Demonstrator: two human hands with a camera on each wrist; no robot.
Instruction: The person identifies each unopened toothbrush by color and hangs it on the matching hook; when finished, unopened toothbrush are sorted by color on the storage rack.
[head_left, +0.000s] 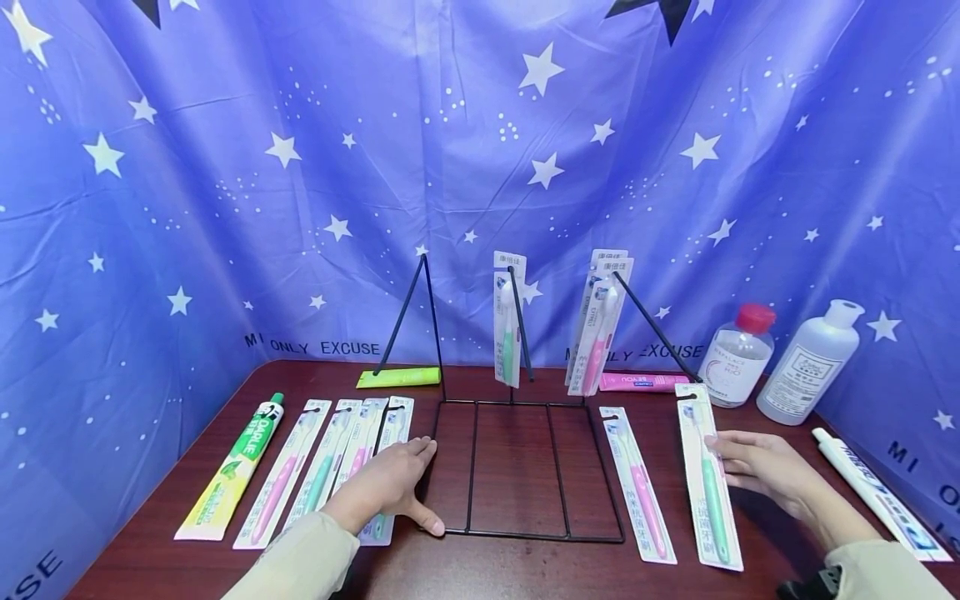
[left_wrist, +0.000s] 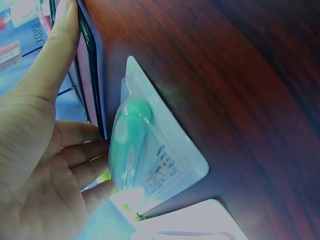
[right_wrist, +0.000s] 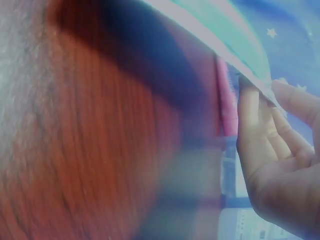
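My right hand (head_left: 765, 467) pinches the edge of a packaged green-handled toothbrush (head_left: 711, 487) between thumb and fingers, tilted close over the table. In the right wrist view the pack's edge lies between the fingertips (right_wrist: 250, 90). My left hand (head_left: 401, 479) touches the left side of a black wire display rack (head_left: 525, 536), its thumb stretched to the front corner. From the rack's middle prong hangs one packaged green toothbrush (head_left: 507, 333); packaged pink toothbrushes (head_left: 597, 342) hang from the right prong. Beneath the left hand lies another green toothbrush pack (left_wrist: 130, 145).
Several packaged toothbrushes (head_left: 281, 483) lie left of the rack, beside a green-and-yellow toothpaste tube (head_left: 232, 471). A pink toothbrush pack (head_left: 637, 487) lies right of it. Behind stand a red-capped bottle (head_left: 738, 358) and a white bottle (head_left: 810, 367); a white tube (head_left: 877, 492) lies far right.
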